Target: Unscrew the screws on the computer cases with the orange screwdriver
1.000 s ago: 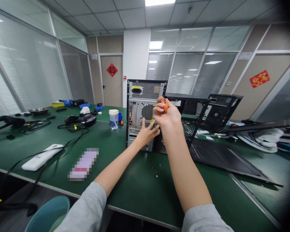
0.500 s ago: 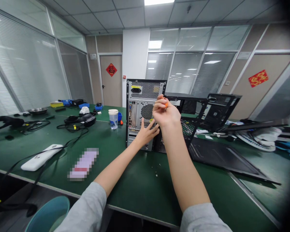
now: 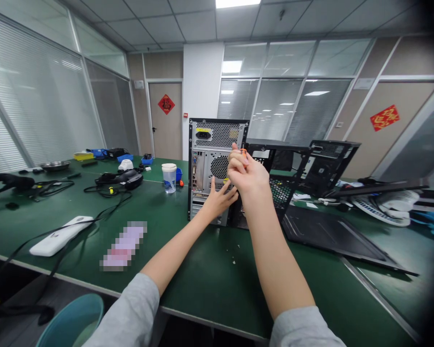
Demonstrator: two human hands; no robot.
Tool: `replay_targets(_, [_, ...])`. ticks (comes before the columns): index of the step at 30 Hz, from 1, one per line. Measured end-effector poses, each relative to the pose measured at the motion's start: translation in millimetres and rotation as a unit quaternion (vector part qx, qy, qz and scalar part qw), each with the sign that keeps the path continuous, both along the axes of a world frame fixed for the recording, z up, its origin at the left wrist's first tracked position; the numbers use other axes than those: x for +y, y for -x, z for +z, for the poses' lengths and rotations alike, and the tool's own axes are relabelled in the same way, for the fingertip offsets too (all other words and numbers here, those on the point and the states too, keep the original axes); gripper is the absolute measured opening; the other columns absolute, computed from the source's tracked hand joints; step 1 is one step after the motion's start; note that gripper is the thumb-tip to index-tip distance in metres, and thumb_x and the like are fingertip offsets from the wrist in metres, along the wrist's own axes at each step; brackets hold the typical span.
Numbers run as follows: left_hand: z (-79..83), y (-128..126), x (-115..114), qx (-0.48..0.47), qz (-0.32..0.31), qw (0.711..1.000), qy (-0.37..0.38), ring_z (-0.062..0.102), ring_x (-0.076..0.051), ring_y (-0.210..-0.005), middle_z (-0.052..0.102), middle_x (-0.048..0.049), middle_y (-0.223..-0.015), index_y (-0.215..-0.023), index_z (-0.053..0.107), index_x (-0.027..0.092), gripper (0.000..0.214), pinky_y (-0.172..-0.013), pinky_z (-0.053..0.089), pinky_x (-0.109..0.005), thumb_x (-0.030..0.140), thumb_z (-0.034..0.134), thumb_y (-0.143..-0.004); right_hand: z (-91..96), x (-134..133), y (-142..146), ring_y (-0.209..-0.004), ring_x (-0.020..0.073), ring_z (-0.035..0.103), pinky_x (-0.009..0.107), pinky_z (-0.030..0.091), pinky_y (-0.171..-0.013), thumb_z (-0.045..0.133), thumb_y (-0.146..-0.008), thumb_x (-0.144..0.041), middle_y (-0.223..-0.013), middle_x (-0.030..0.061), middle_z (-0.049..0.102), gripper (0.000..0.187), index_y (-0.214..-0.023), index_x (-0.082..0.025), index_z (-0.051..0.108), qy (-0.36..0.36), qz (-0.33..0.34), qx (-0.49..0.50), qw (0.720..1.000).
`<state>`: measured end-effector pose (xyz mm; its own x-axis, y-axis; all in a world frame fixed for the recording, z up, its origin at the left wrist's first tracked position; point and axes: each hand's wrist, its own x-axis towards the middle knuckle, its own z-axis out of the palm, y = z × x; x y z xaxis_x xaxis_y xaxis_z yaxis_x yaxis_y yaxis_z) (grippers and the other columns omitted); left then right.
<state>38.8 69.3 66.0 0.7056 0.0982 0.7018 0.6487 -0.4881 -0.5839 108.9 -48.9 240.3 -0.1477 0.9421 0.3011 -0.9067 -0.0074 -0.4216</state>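
R hand [image 3: 249, 173] fingers curled round orange tool [image 3: 243, 152] at rt rear edge of PC [image 3: 212, 166], tip hidden — L hand [image 3: 217, 202] fingers spread against PC's lower back, gripping nothing. PC upright on green table [image 3: 191, 265], approx mid-view. Blk panel [image 3: 323, 231] flat to rt, 2nd case [image 3: 327, 166] behind it — cup [image 3: 169, 179] near PC's left side, teal bin [image 3: 67, 320] at bottom left
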Motion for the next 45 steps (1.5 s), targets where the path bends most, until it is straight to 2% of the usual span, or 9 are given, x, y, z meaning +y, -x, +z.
replay_targets(4, [-0.7, 0, 1, 0.005, 0.002, 1.0, 0.028, 0.027, -0.033, -0.138, 0.048, -0.0102, -0.139, -0.129, 0.052, 0.024, 0.036, -0.102, 0.011, -0.081, 0.022, 0.036, -0.096, 1.1, -7, 5, -0.031, 0.0037, 0.022, 0.011, 0.019, -0.027, 0.017, -0.099, -0.031, -0.047, -0.0109, 0.022, 0.035, -0.072, -0.022, 0.038, 0.054, -0.025, 0.007, 0.998])
replay_targets(7, [0.2, 0, -1, 0.006, 0.004, 0.999, 0.04, 0.026, -0.034, -0.139, 0.046, -0.0101, -0.141, -0.132, 0.049, 0.025, 0.038, -0.102, 0.013, -0.08, 0.023, 0.038, -0.096, 4.8, -13, 8, -0.031, 0.0022, 0.02, 0.01, 0.016, -0.026, 0.026, -0.097, -0.025, -0.048, -0.0119, 0.018, 0.031, -0.067, -0.023, 0.026, 0.082, -0.042, 0.008, 0.996])
replay_targets(9, [1.2, 0, -2, 0.005, 0.007, 0.999, 0.045, 0.025, -0.034, -0.139, 0.046, -0.0097, -0.141, -0.132, 0.049, 0.025, 0.038, -0.103, 0.013, -0.08, 0.022, 0.04, -0.095, 6.4, -15, 9, -0.031, 0.0019, 0.021, 0.01, 0.016, -0.026, 0.027, -0.096, -0.018, -0.048, -0.0122, 0.018, 0.03, -0.067, -0.023, 0.024, 0.095, -0.052, 0.006, 0.994])
replay_targets(14, [1.9, 0, -4, 0.004, 0.005, 0.999, 0.047, 0.025, -0.032, -0.14, 0.048, -0.0072, -0.14, -0.128, 0.052, 0.027, 0.037, -0.102, 0.015, -0.08, 0.019, 0.038, -0.095, 4.8, -12, 7, -0.032, 0.0016, 0.023, 0.008, 0.019, -0.027, 0.027, -0.097, -0.017, -0.049, -0.0119, 0.021, 0.029, -0.069, -0.023, 0.027, 0.105, -0.06, 0.002, 0.993])
replay_targets(19, [1.3, 0, -4, -0.002, -0.009, 0.999, 0.041, 0.027, -0.033, -0.139, 0.05, -0.0099, -0.137, -0.127, 0.054, 0.024, 0.037, -0.101, 0.012, -0.082, 0.016, 0.037, -0.095, 6.6, -12, 6, -0.033, 0.0011, 0.025, 0.008, 0.019, -0.027, 0.027, -0.098, -0.019, -0.051, -0.011, 0.023, 0.029, -0.07, -0.023, 0.028, 0.108, -0.065, -0.011, 0.992])
replay_targets(28, [1.7, 0, -5, 0.004, -0.009, 0.999, 0.05, 0.027, -0.034, -0.139, 0.046, -0.0101, -0.141, -0.126, 0.055, 0.024, 0.036, -0.101, 0.012, -0.081, 0.016, 0.039, -0.094, 14.3, -16, 9, -0.034, 0.001, 0.023, 0.005, 0.022, -0.029, 0.023, -0.099, -0.02, -0.052, -0.0105, 0.025, 0.029, -0.07, -0.023, 0.027, 0.109, -0.058, 0.004, 0.992])
replay_targets(34, [3.7, 0, -8, 0.002, -0.001, 0.999, 0.046, 0.028, -0.034, -0.138, 0.045, -0.0084, -0.142, -0.125, 0.055, 0.025, 0.036, -0.101, 0.014, -0.081, 0.016, 0.04, -0.094, 12.7, -10, 5, -0.035, 0.0019, 0.024, 0.007, 0.022, -0.03, 0.021, -0.099, -0.02, -0.051, -0.0103, 0.024, 0.031, -0.069, -0.023, 0.026, 0.077, -0.062, -0.03, 0.995])
replay_targets(45, [2.1, -1, -7, -0.001, 0.009, 0.999, 0.046, 0.022, -0.032, -0.141, 0.04, -0.0061, -0.146, -0.125, 0.054, 0.027, 0.035, -0.103, 0.013, -0.079, 0.018, 0.041, -0.094, 17.0, -14, 9, -0.033, 0.001, 0.026, 0.006, 0.024, -0.028, 0.023, -0.099, -0.021, -0.053, -0.0108, 0.026, 0.03, -0.07, -0.023, 0.027, 0.118, -0.032, 0.092, 0.988])
